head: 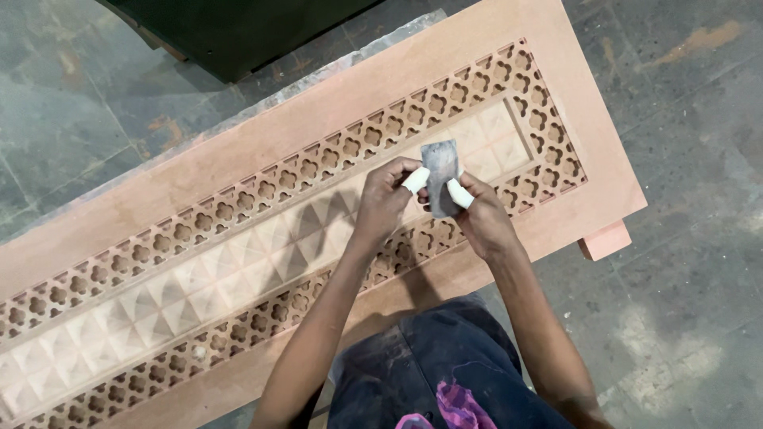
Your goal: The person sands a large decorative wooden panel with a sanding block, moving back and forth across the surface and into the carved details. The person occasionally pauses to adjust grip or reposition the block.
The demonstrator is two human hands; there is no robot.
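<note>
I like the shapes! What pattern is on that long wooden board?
The carved panel has raised pyramid squares down its middle, bordered by rows of flower-shaped cutouts. The head view shows it.

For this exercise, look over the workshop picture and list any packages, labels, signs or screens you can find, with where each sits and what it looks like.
None in view: no package, label, sign or screen.
What shows instead: a grey sheet of sandpaper held between the left hand and right hand, above a carved wooden panel on the grey floor.
</note>
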